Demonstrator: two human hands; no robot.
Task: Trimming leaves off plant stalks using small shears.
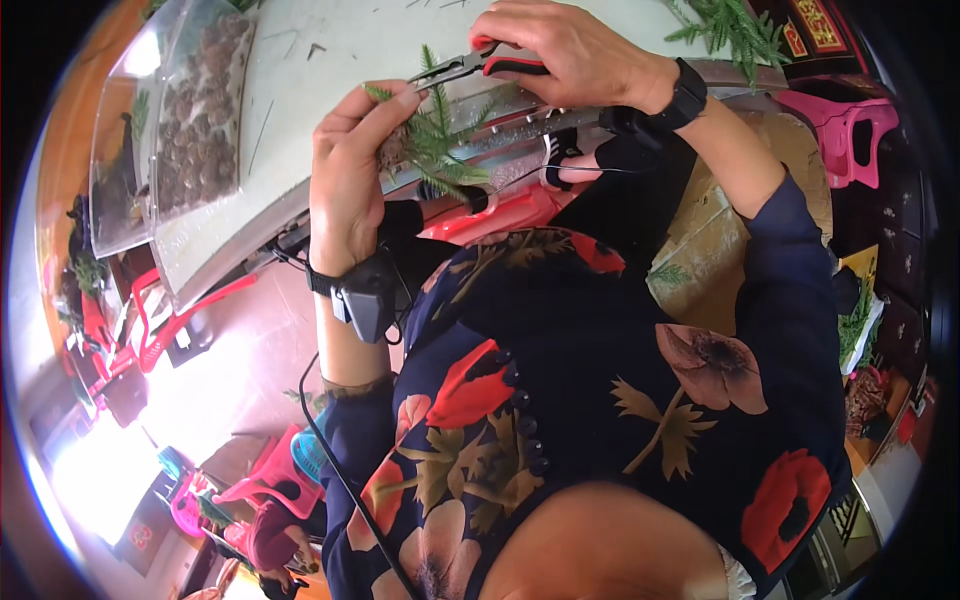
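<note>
My left hand [350, 160] is closed on a green artificial pine sprig [435, 125], its needles spreading to the right of my fingers. A small brown piece [395, 152], perhaps a pine cone, shows under those fingers, partly hidden. My right hand [565, 55] grips a pair of long-nose pliers [465, 66] by its red and black handles. The pliers point left, and their jaw tips meet the sprig beside my left thumb and fingertip. Whatever lies between the jaws is too small to make out. Both hands are above the near edge of a white table [350, 35].
A clear plastic bin [150, 190] of brown pine cones [200, 120] stands on the table's left. More green branches [735, 40] lie at the far right. Beneath my right arm is a cardboard box [700, 245]; a pink chair [850, 130] stands beyond. Another person [280, 535] is at lower left.
</note>
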